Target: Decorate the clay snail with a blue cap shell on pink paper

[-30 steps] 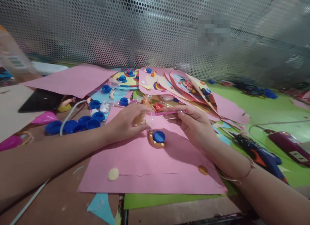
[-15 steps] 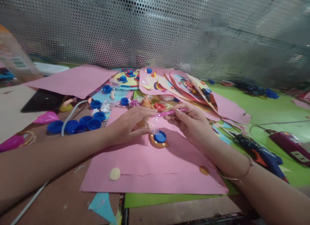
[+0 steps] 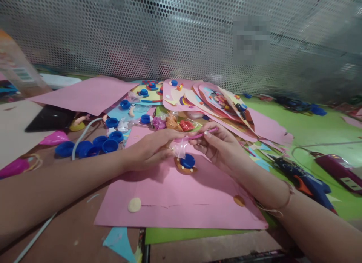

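Observation:
My left hand [image 3: 154, 148] is closed on a small clear plastic bag [image 3: 180, 149], whose loose end hangs from the fingers; its contents are hidden. Between thumb and fingers, my right hand [image 3: 222, 146] pinches a thin pink plastic stick [image 3: 200, 135]. The stick's left end meets the bag at my left fingertips. Just below both hands, a blue bottle cap [image 3: 187, 161] sits on a brown clay crescent with pale dots [image 3: 185, 170]. They lie on a pink paper sheet [image 3: 175, 191], along with a cream clay disc [image 3: 134, 205] and a brown one [image 3: 239, 200].
Several blue caps [image 3: 110, 145] lie to the left by a white cable [image 3: 82, 136]. Bagged coloured clay [image 3: 172, 122] sits behind my hands. Decorated paper pieces [image 3: 209, 97] are piled at the back. At right are a glue gun [image 3: 305, 182] and a purple power strip [image 3: 339, 168].
The pink stick has tilted a little more, its left end lower, as my right fingers shifted. The bag's loose end hangs slightly differently. My left hand has barely moved.

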`<state>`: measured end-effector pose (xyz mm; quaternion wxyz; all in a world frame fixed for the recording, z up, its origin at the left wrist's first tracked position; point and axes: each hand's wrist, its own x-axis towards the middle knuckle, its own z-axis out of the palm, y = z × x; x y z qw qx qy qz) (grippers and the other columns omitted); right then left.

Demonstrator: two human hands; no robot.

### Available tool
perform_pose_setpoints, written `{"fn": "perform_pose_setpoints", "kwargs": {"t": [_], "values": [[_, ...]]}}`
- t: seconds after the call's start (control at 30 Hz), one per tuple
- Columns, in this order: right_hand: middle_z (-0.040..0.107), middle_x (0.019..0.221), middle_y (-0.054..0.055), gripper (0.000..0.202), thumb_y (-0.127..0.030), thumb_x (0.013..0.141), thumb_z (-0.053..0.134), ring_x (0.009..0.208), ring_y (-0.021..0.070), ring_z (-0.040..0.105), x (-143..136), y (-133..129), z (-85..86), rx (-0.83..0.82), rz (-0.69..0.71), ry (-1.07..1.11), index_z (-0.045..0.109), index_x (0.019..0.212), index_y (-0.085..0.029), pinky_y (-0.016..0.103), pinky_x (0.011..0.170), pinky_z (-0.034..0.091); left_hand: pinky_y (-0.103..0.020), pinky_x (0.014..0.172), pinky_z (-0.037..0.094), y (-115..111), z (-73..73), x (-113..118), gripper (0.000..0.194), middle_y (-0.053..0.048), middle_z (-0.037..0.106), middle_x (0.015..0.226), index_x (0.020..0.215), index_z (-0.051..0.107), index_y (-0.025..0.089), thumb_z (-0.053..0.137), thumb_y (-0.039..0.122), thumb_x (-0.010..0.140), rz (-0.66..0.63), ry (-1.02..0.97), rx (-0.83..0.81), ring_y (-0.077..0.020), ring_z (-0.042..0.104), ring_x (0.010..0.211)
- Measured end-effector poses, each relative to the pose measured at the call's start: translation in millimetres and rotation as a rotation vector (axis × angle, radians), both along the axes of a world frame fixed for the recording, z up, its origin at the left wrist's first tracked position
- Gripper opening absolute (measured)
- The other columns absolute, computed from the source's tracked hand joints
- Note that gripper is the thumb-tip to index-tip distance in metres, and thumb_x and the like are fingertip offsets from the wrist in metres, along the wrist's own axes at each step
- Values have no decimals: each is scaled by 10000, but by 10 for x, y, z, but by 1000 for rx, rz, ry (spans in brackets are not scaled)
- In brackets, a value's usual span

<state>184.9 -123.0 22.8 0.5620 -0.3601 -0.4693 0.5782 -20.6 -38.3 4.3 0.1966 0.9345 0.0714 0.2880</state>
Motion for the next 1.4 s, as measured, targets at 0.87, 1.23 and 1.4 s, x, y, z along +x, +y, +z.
{"fn": "perform_pose_setpoints", "kwargs": {"t": [0.87, 1.23, 1.4], "values": [[724, 721, -17, 106, -307, 790, 688, 610, 30, 659, 17, 53, -54, 56, 138, 86, 702, 761, -206, 88, 643, 535, -304, 828, 486, -28, 49, 26, 619, -138, 679, 1076, 1171, 573, 129, 262, 594, 906, 35, 32, -21, -214, 637, 967], [669, 611, -12, 154, -352, 811, 656, 580, 85, 639, 61, 36, -50, 157, 193, -48, 697, 756, -214, 190, 615, 541, -302, 826, 479, -56, 82, 8, 726, -151, 680, 1046, 1133, 583, 130, 129, 638, 882, -2, 81, -4, -203, 630, 956], [681, 644, 6, 193, -362, 839, 621, 619, 96, 653, 51, 29, -70, 194, 219, -92, 717, 781, -206, 213, 652, 547, -275, 807, 475, -49, 73, 11, 677, -145, 681, 1015, 1113, 583, 126, 134, 591, 910, -4, 60, 48, -185, 630, 933]]}}
